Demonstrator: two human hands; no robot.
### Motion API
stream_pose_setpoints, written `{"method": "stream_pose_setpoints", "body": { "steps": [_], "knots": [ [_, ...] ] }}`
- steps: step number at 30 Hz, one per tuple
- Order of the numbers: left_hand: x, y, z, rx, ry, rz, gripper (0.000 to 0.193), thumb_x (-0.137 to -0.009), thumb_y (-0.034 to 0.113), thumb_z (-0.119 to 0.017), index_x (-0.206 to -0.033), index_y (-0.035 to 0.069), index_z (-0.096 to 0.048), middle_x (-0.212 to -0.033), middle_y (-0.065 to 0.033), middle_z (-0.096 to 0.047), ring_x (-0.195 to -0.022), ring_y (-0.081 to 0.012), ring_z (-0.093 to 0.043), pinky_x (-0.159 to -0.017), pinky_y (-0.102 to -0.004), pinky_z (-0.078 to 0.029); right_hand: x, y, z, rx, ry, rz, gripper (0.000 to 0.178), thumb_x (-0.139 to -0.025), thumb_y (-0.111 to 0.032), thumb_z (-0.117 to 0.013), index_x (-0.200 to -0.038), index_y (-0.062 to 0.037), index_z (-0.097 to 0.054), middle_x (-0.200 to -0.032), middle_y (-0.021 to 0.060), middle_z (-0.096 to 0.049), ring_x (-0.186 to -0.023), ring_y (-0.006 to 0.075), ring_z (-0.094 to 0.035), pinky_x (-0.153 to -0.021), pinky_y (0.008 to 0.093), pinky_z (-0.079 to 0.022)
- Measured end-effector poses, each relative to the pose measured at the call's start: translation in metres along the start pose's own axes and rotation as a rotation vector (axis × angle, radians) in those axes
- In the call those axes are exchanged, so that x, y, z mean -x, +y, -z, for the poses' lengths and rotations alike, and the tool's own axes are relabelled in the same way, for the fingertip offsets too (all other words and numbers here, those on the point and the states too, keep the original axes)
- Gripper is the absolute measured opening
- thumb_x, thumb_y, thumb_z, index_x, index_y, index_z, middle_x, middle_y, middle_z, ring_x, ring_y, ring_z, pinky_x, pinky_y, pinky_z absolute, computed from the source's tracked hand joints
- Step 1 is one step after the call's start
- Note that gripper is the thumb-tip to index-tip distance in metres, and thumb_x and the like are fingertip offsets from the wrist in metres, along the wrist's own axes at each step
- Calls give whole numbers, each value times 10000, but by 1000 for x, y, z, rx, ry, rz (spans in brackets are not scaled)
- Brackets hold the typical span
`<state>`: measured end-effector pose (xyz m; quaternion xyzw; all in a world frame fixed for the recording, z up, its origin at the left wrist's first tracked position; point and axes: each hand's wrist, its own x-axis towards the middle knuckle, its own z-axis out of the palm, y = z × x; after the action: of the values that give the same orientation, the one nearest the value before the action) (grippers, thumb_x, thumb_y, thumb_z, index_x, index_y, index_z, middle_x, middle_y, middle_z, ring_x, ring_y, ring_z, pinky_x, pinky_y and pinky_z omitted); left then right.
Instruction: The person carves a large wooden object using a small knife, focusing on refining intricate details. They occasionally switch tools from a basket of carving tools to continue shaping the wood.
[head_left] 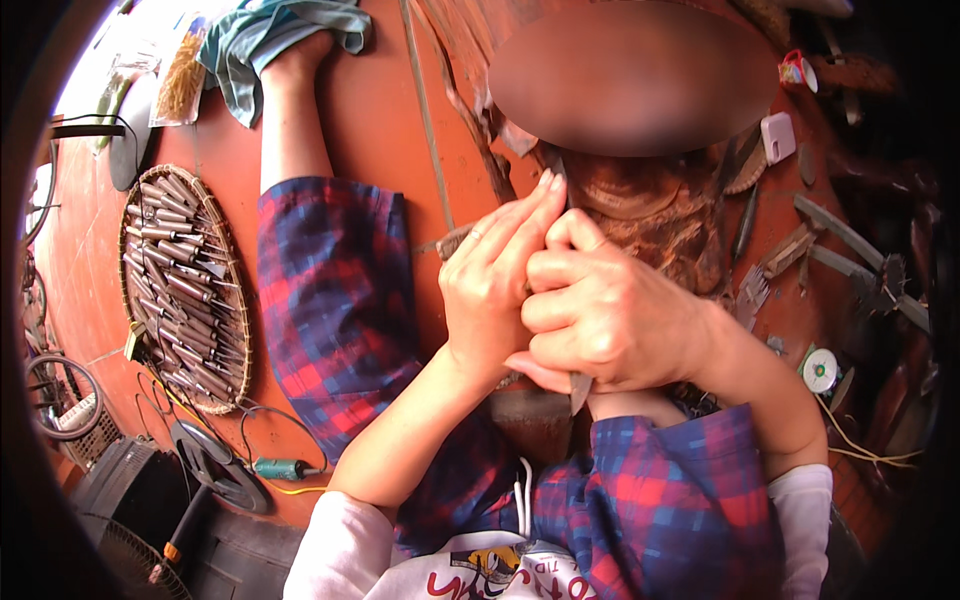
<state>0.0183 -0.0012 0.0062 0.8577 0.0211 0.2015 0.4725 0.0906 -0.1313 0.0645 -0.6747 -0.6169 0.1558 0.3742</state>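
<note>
A brown carved wood piece (650, 215) lies before me; a blurred oval covers its far part. My right hand (615, 305) is closed in a fist round a slim carving tool (580, 392), whose pointed grey end sticks out below the fist. My left hand (500, 265) presses against the right one, its fingers long and close together over the tool. Their tips meet a dark, narrow part of it at the wood's left edge. Most of the tool is hidden by both hands.
To the left, a round wicker tray (245, 340) holds many wooden-handled chisels. Nearby lie a green power tool (280, 468) and cords. At right are wood offcuts (790, 250), a white case (777, 138) and a white round spool (820, 370). My bare foot rests near a teal cloth (240, 60).
</note>
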Motion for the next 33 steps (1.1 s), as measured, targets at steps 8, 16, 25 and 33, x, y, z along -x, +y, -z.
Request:
{"method": "stream_pose_setpoints", "body": {
  "steps": [8,16,25,33],
  "knots": [
    [8,7,-6,52,-8,-114,475,-772,62,-702,-1241,-12,-701,-1237,-186,-708,-1091,-306,-718,-939,-382,-577,8,-14,19,10,-10,-43,222,-715,-157,-788,-624,-76,-602,-670,10,-568,-754,228,-562,-871,457,-449],
    [11,0,-3,52,-6,-6,464,-789,67,-694,-1244,-19,-699,-1244,-182,-709,-1112,-301,-714,-925,-374,-590,3,4,11,-46,-77,47,185,-705,-188,-752,-612,-103,-617,-674,9,-564,-827,216,-579,-939,480,-439],
    [8,8,-22,51,34,-75,466,-804,37,-688,-1268,-10,-682,-1269,-205,-690,-1107,-301,-716,-903,-365,-596,15,-5,28,43,-107,-71,171,-706,-165,-763,-636,-96,-623,-673,2,-546,-814,216,-586,-901,464,-460],
    [9,9,-19,25,-21,-119,409,-827,66,-675,-1228,-8,-706,-1247,-175,-709,-1140,-299,-705,-946,-382,-591,18,-7,15,58,52,-41,177,-697,-146,-783,-636,-91,-626,-694,6,-584,-868,214,-628,-905,515,-465]
  ]
}}
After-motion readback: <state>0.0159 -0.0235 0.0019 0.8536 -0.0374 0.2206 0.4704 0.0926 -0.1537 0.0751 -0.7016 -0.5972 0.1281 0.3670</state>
